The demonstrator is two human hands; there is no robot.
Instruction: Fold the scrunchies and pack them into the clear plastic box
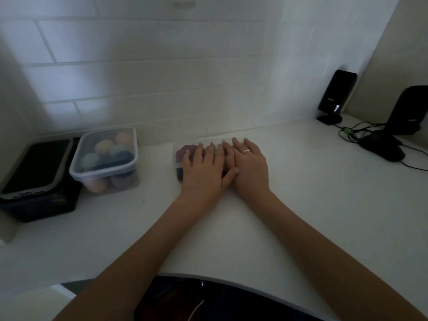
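Both hands, left hand [202,169] and right hand [249,166], lie flat, fingers straight, side by side atop the clear plastic box [179,150], whose long axis runs left-right across the tabletop [301,193].

We have both bare forearms stretched forward, converging. Our left hand [205,169] lies flat, palm down, fingers straight and spread; our right hand [249,166], wearing a thin silver ring [246,151], lies flat beside it, touching.
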